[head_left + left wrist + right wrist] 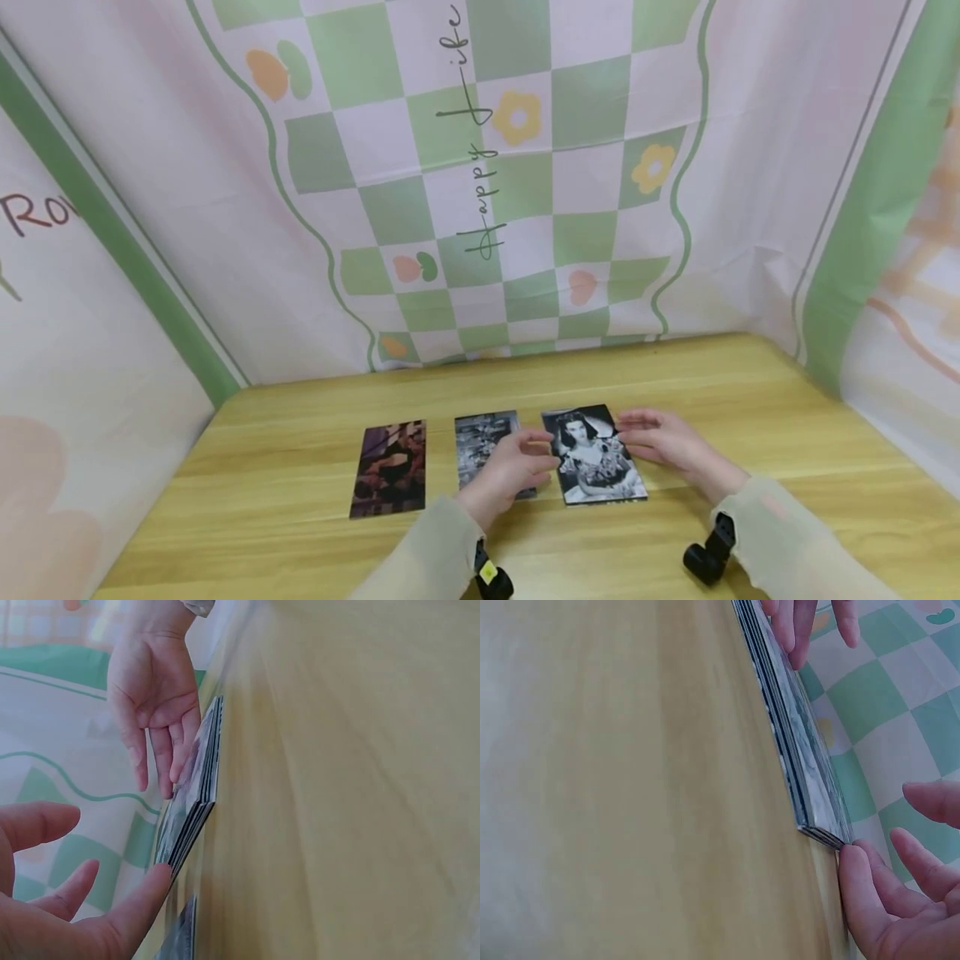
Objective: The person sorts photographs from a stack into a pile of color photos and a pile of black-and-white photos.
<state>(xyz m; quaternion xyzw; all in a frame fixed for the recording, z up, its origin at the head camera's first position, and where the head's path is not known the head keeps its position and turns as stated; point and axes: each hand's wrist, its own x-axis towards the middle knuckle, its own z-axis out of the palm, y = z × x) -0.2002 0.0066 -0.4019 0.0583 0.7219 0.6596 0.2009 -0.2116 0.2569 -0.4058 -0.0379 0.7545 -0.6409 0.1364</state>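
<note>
A stack of black-and-white photo cards lies flat on the wooden table, the top one picturing a dark-haired person in a ruffled dress. Layered edges of the stack show several cards, slightly uneven, in both wrist views. My left hand is at the stack's left edge with a fingertip against it, partly covering the middle photo card. On the opposite side, my right hand touches the right edge with its fingertips. Both hands have loosely bent fingers, thumbs apart from the cards.
A dark reddish photo card lies left of the middle one, in the same row. Behind the wooden table hangs a green-and-white checked cloth. Similar cloth walls stand on both sides. Black wrist cameras sit at the sleeves.
</note>
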